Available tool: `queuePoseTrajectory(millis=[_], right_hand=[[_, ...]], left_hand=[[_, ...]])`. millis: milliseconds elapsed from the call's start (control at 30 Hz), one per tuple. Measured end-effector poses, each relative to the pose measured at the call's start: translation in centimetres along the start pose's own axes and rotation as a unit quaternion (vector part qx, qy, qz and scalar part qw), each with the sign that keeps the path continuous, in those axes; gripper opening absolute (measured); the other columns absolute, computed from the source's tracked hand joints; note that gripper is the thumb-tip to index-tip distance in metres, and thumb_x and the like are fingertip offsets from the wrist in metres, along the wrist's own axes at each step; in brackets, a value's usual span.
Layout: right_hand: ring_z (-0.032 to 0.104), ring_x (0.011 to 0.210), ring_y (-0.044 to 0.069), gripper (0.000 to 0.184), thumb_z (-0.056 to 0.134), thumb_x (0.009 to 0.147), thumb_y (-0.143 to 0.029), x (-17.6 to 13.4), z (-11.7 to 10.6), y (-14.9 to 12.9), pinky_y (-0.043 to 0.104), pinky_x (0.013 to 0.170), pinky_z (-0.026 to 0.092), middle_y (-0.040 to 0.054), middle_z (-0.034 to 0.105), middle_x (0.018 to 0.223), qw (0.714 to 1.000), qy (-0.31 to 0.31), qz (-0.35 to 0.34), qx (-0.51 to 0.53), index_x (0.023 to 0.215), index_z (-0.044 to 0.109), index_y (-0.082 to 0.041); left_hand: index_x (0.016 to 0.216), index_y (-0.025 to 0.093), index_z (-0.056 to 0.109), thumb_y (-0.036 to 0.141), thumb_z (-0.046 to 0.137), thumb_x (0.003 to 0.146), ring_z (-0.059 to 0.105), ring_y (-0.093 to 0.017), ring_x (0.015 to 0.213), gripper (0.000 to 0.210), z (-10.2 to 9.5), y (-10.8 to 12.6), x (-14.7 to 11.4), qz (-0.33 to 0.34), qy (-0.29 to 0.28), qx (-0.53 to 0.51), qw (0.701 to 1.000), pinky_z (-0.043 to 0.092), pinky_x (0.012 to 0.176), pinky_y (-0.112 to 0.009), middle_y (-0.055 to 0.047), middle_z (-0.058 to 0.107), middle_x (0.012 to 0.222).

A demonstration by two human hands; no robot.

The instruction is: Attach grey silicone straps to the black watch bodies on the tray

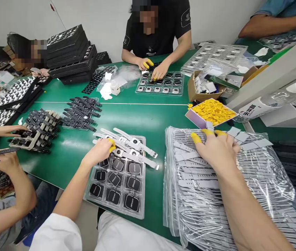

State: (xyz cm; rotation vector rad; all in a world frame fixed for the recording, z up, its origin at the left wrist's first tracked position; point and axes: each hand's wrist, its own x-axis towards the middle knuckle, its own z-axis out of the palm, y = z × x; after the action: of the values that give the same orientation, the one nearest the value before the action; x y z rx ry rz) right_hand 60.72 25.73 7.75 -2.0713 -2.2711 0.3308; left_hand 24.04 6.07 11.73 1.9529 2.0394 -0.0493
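9 square black watch faces sit in the pockets of a clear moulded plastic tray, with no straps showing on them. At least 4 silvery watches with pale grey bands lie across the tray's far end, so the work looks partly done, the 9 apparently left to be fitted.

The person's left hand is over the tray's far left part, its yellow-capped fingers curled against the banded watches; whether they grip or merely touch cannot be told. To the right of the tray, a large clear plastic bag holds a thick heap of loose pale grey straps. The right hand lies on that heap, fingers bent and directly above the straps (some fingertips are hidden), so a grasp cannot be confirmed. The bare watch faces lie on the near side of the left hand, within the tray.
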Motion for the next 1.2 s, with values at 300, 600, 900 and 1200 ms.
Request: queuePoseTrajectory(millis=[300, 600, 900, 1200], right_hand=[[0.049, 0.124, 0.041, 0.046, 0.036, 0.101, -0.039, 0.9, 1.0, 1.1, 0.053, 0.097, 0.039, 0.0255, 0.059, 0.122, 0.999, 0.035, 0.006, -0.029, 0.124, 0.066, -0.012], [0.055, 0.121, 0.041, 0.034, 0.047, 0.094, -0.033, 0.3, -0.3, 0.8, 0.054, 0.097, 0.044, 0.0278, 0.063, 0.116, 0.982, 0.111, -0.022, 0.153, 0.115, 0.064, -0.012], [0.05, 0.052, 0.015, 0.027, 0.065, 0.093, -0.046, -8.6, -1.4, -5.5, 0.031, 0.049, 0.046, -0.0041, 0.056, 0.071, 0.659, -0.221, -0.136, 0.706, 0.106, 0.05, -0.027], [0.049, 0.045, 0.012, 0.037, 0.067, 0.092, -0.058, -11.5, 3.3, -7.0, 0.025, 0.046, 0.04, -0.0043, 0.057, 0.056, 0.623, -0.36, -0.109, 0.686, 0.088, 0.057, -0.022]], left_hand=[[0.104, 0.016, 0.065, 0.024, 0.05, 0.102, 0.056, -0.031, 0.103, 0.016, 1.2, -0.4, -4.6, -0.044, 0.085, 0.127, 0.987, 0.048, 0.085, -0.043, -0.014, 0.066, 0.112], [0.12, 0.015, 0.066, 0.025, 0.049, 0.101, 0.057, -0.035, 0.109, 0.027, 0.7, -0.9, -3.9, -0.013, 0.009, 0.153, 0.988, 0.047, 0.089, -0.045, -0.019, 0.066, 0.117], [0.11, 0.018, 0.054, 0.029, 0.047, 0.104, 0.066, -0.021, 0.09, 0.015, -3.7, 2.2, -3.5, -0.074, 0.088, -0.23, 0.966, 0.053, 0.077, -0.035, -0.01, 0.069, 0.102], [0.132, 0.019, 0.047, 0.015, 0.045, 0.098, 0.065, -0.027, 0.115, 0.034, 5.4, 12.4, 3.2, 0.08, 0.103, -0.43, 0.894, 0.053, 0.102, -0.048, -0.014, 0.065, 0.122]])
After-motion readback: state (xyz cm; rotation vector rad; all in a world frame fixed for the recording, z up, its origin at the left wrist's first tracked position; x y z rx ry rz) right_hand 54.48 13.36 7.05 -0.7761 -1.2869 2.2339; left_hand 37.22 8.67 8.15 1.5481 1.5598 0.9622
